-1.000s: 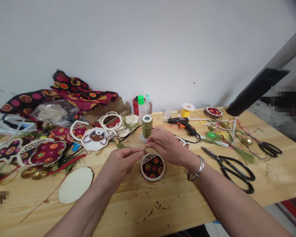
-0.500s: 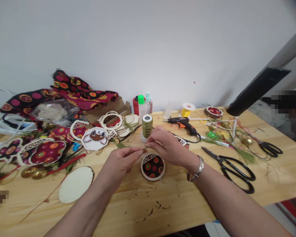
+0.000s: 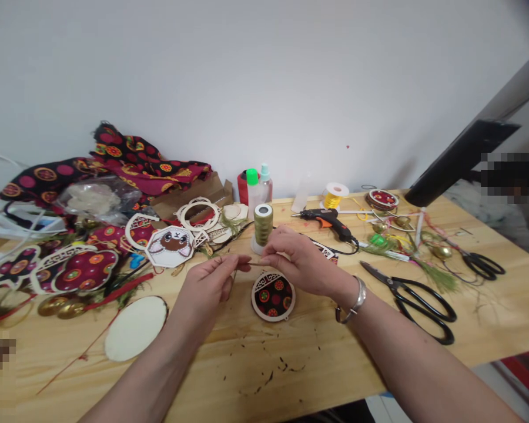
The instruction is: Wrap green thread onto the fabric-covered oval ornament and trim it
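Observation:
A thin brownish cord (image 3: 256,264) is stretched between my two hands above the table. My left hand (image 3: 211,285) pinches one end between thumb and fingers. The other end is pinched in my right hand (image 3: 296,263), which has a silver bangle on its wrist. Just below them, a round ornament (image 3: 274,298) lies flat, with a pale wooden rim, a fretwork top and dark flowered fabric. Directly behind my hands stands a spool of olive-green thread (image 3: 263,229). Part of its base is hidden by my right hand.
Large black-handled scissors (image 3: 405,296) lie open at the right, with a glue gun (image 3: 328,222) farther back. Flowered fabric (image 3: 136,158) and wooden frames (image 3: 198,214) crowd the left. A pale oval disc (image 3: 136,329) rests near my left forearm. Dark scraps (image 3: 271,376) litter the front.
My left hand has drawn slightly left and up, away from my right fingers, and more of the cord shows between them. The ornament has stayed in place.

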Tool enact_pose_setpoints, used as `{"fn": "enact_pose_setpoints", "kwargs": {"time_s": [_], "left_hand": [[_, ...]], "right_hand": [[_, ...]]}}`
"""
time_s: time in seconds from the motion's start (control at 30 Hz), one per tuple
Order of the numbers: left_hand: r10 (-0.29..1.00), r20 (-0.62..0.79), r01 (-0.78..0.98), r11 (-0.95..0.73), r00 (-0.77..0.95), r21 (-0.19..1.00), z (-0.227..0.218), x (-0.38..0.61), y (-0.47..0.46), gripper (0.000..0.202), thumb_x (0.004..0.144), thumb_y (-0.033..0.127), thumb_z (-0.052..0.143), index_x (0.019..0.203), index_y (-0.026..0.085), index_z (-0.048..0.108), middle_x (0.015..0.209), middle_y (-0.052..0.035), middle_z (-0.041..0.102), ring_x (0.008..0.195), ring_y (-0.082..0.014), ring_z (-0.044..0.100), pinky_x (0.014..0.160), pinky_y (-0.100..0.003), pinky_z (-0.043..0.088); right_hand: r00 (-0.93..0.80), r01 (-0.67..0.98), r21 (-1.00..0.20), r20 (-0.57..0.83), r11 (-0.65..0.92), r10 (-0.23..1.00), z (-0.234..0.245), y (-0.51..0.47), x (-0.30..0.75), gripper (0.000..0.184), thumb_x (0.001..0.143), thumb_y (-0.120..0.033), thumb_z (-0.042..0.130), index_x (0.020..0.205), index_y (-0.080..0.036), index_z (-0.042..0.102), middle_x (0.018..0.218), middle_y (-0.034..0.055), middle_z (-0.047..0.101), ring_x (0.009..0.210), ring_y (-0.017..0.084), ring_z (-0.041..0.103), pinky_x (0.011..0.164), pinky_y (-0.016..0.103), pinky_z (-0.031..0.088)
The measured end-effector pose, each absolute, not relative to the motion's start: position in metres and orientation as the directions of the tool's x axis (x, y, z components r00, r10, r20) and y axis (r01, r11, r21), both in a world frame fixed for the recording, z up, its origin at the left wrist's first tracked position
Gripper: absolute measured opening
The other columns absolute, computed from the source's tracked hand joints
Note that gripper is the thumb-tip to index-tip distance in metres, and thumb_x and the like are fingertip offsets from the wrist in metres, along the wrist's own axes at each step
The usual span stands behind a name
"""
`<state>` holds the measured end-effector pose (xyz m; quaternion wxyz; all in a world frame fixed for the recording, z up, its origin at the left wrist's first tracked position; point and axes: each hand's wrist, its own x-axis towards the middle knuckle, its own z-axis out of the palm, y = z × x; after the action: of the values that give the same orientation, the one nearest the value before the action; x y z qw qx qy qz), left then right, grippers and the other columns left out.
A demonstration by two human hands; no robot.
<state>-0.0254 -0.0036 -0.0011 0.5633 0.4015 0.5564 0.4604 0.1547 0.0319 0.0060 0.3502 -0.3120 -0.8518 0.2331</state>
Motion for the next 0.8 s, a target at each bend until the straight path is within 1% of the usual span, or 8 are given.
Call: {"fn": "enact_pose_setpoints", "kwargs": {"time_s": [0.1,0.2,0.3,0.4,0.47,0.53,0.63,0.8], "left_hand": [[0.962,-0.242,-0.045,0.238,-0.125,0.970,-0.0025,-0.0264,-0.0038,0.039,0.073,0.046,0.064,0.091,0.012,0.070,0.044,0.0091,0.028,0.045,-0.0072,0.020,0.044,-0.024,0.013],[0.962,-0.217,-0.036,0.214,-0.163,0.976,-0.0033,-0.0272,-0.0041,0.041,0.073,0.046,0.065,0.095,0.013,0.069,0.047,0.0089,0.027,0.047,-0.0074,0.021,0.044,-0.023,0.014],[0.972,-0.207,-0.057,0.202,-0.108,0.978,-0.0030,-0.0268,-0.0045,0.041,0.077,0.045,0.061,0.101,0.012,0.067,0.046,0.0091,0.026,0.046,-0.0077,0.020,0.044,-0.024,0.013],[0.975,-0.217,-0.070,0.219,0.039,0.973,-0.0033,-0.0256,-0.0053,0.037,0.078,0.041,0.061,0.101,0.013,0.067,0.047,0.0067,0.038,0.045,-0.0071,0.021,0.044,-0.024,0.013],[0.959,-0.247,-0.104,0.262,0.137,0.959,-0.0042,-0.0246,-0.0058,0.034,0.077,0.039,0.061,0.099,0.014,0.068,0.057,0.0018,0.053,0.044,-0.0057,0.021,0.043,-0.024,0.012],[0.939,-0.270,-0.137,0.302,0.212,0.943,-0.0050,-0.0236,-0.0062,0.032,0.077,0.038,0.061,0.097,0.014,0.068,0.068,-0.0028,0.062,0.042,-0.0047,0.022,0.042,-0.024,0.012],[0.930,-0.264,-0.120,0.302,0.257,0.946,-0.0058,-0.0230,-0.0066,0.027,0.076,0.035,0.063,0.093,0.014,0.069,0.065,-0.0037,0.063,0.043,-0.0049,0.027,0.042,-0.022,0.016],[0.944,-0.271,-0.045,0.283,0.186,0.958,-0.0065,-0.0237,-0.0075,0.022,0.071,0.034,0.067,0.081,0.015,0.071,0.057,0.0012,0.052,0.048,-0.0075,0.035,0.043,-0.020,0.022]], "right_hand": [[-0.554,0.370,-0.621,0.450,0.691,0.700,0.0071,0.0319,0.1555,0.018,0.087,-0.017,0.051,0.070,-0.016,0.057,0.070,0.0015,0.055,0.078,0.014,0.048,0.071,0.026,0.040],[-0.557,0.369,-0.620,0.449,0.693,0.699,0.0076,0.0323,0.1560,0.019,0.087,-0.018,0.052,0.069,-0.015,0.056,0.069,0.0015,0.055,0.078,0.014,0.048,0.070,0.025,0.040],[-0.561,0.370,-0.613,0.452,0.698,0.694,0.0074,0.0320,0.1557,0.018,0.087,-0.018,0.052,0.070,-0.015,0.056,0.070,0.0016,0.055,0.078,0.014,0.048,0.071,0.025,0.040],[-0.581,0.377,-0.591,0.449,0.713,0.679,0.0071,0.0310,0.1545,0.018,0.087,-0.019,0.051,0.071,-0.016,0.057,0.072,0.0022,0.056,0.079,0.014,0.047,0.072,0.026,0.039],[-0.599,0.386,-0.566,0.446,0.728,0.665,0.0070,0.0305,0.1538,0.019,0.087,-0.017,0.050,0.070,-0.016,0.057,0.071,0.0024,0.057,0.078,0.015,0.046,0.073,0.027,0.039],[-0.611,0.395,-0.544,0.446,0.740,0.654,0.0068,0.0304,0.1533,0.020,0.087,-0.016,0.050,0.069,-0.016,0.057,0.070,0.0025,0.056,0.077,0.015,0.046,0.073,0.028,0.039],[-0.610,0.402,-0.531,0.453,0.746,0.650,0.0062,0.0310,0.1533,0.020,0.087,-0.019,0.050,0.068,-0.016,0.057,0.071,0.0031,0.057,0.077,0.015,0.046,0.073,0.029,0.039],[-0.609,0.416,-0.521,0.450,0.746,0.654,0.0059,0.0312,0.1533,0.018,0.086,-0.016,0.051,0.070,-0.016,0.058,0.070,0.0028,0.057,0.078,0.016,0.047,0.073,0.028,0.039]]}}
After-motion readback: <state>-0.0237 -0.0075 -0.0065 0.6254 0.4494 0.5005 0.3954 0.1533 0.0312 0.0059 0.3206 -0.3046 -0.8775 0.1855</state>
